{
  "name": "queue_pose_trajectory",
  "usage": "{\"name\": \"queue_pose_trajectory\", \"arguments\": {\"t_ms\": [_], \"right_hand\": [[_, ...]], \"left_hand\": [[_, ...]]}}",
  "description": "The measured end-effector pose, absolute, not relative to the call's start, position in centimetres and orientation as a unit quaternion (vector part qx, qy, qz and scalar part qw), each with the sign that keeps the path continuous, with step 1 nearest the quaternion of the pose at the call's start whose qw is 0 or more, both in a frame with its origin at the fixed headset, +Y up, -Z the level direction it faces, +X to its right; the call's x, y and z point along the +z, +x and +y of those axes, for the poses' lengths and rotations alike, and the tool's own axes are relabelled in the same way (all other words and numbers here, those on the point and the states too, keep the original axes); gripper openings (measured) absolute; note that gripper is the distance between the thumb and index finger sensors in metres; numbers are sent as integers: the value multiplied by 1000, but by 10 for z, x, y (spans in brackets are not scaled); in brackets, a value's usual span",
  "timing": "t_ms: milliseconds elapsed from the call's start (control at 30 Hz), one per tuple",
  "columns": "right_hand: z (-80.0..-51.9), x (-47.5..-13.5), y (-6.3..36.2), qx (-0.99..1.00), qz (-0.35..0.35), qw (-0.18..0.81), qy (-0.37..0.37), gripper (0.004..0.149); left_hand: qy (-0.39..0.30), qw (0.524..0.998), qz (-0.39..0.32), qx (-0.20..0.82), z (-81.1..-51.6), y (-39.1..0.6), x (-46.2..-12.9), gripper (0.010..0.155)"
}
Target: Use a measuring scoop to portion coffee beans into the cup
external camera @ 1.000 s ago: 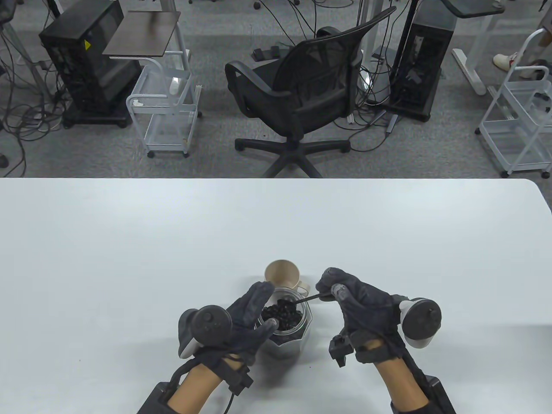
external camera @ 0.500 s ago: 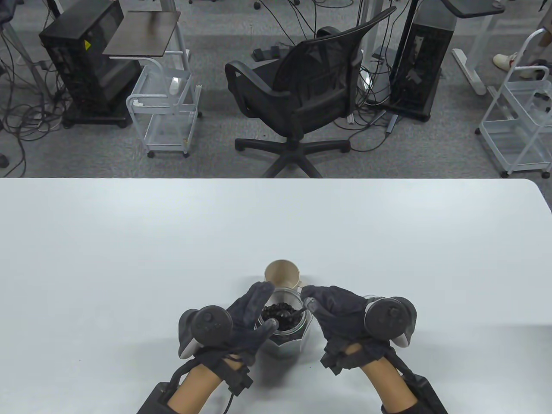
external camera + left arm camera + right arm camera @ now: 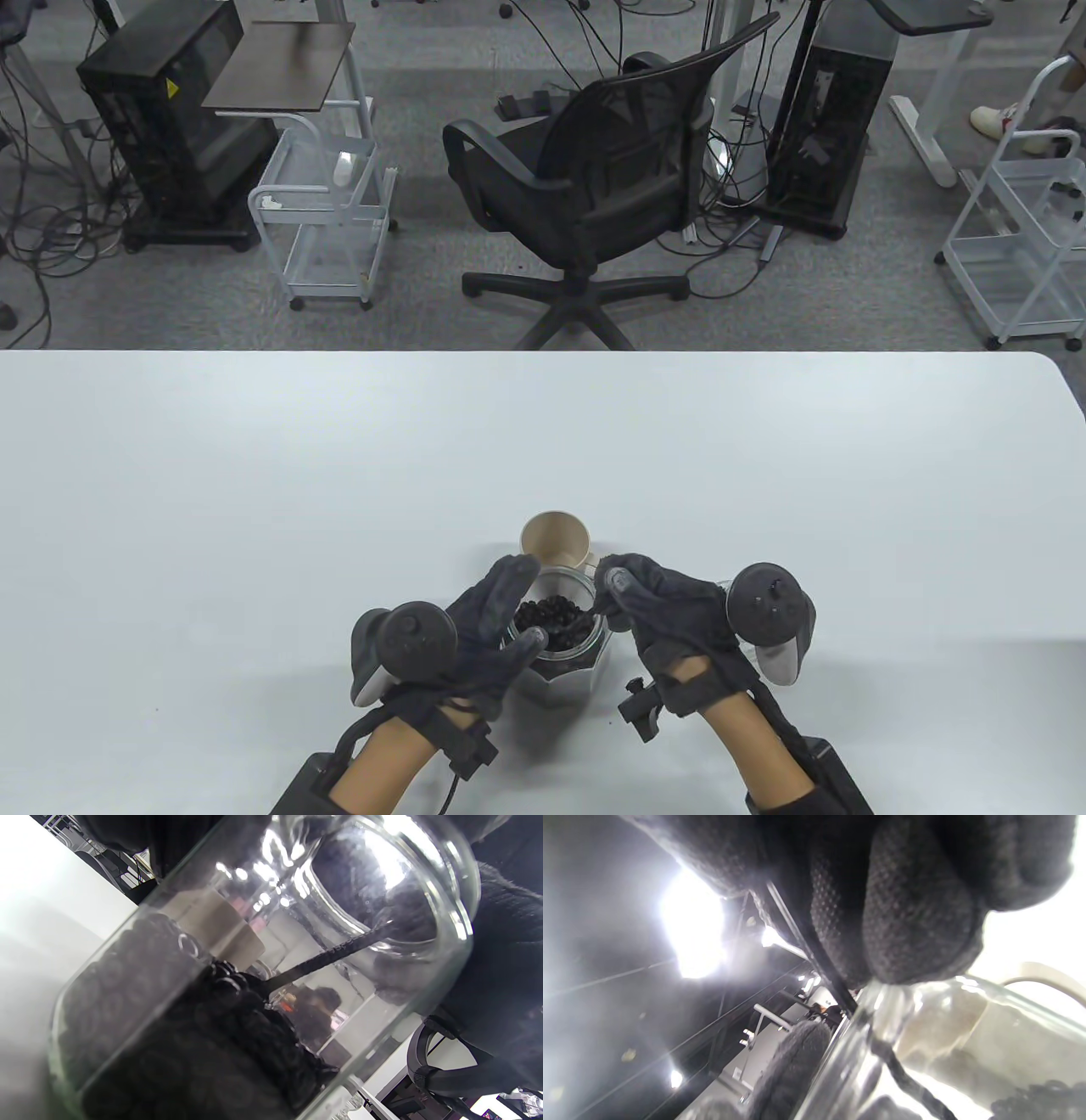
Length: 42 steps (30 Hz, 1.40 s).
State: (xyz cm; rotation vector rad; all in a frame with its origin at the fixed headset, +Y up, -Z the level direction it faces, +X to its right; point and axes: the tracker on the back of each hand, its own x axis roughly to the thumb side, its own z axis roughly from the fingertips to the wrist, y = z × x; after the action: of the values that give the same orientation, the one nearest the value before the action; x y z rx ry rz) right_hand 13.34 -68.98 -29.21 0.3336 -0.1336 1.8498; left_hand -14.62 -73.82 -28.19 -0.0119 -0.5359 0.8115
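Observation:
A glass jar [image 3: 567,676] of dark coffee beans [image 3: 553,618] stands near the table's front edge. My left hand [image 3: 512,608] grips its left side, fingers over the rim and thumb on the near wall. Just behind the jar is a beige cup [image 3: 555,538], upright, its handle to the right. My right hand [image 3: 614,594] hovers at the jar's right rim and pinches the thin black handle of the scoop [image 3: 331,957]. The scoop's handle [image 3: 814,950] slants down into the jar. Its bowl is buried among the beans [image 3: 203,1043].
The white table [image 3: 254,509] spreads wide to the left, right and far side of the jar. Beyond its far edge stand a black office chair [image 3: 594,170], white wire carts [image 3: 327,221] and computer towers on the floor.
My right hand has moved left from beside the jar to its right rim and turned at the wrist, sinking the scoop into the beans. The left hand, jar and cup have stayed put.

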Motion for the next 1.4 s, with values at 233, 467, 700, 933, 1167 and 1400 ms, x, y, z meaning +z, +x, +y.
{"name": "queue_pose_trajectory", "arguments": {"t_ms": [233, 467, 700, 933, 1167, 1400], "right_hand": [[-711, -298, 152, 735, -18, 677, 35, 40], [-729, -302, 169, 660, 30, 749, -42, 40], [-741, -308, 189, 609, 45, 788, -78, 39], [-742, -309, 198, 592, 42, 800, -85, 39], [-740, -307, 202, 581, 27, 808, -96, 40], [-740, -303, 208, 545, -1, 830, -122, 40]], "left_hand": [[-2, 885, -257, 389, -738, -146, -282, 86], [-3, 885, -256, 389, -738, -146, -281, 86], [-3, 884, -257, 392, -739, -146, -281, 86], [-3, 883, -256, 393, -739, -146, -281, 86], [-7, 884, -255, 392, -739, -146, -281, 86], [-2, 884, -256, 390, -739, -147, -281, 86]]}}
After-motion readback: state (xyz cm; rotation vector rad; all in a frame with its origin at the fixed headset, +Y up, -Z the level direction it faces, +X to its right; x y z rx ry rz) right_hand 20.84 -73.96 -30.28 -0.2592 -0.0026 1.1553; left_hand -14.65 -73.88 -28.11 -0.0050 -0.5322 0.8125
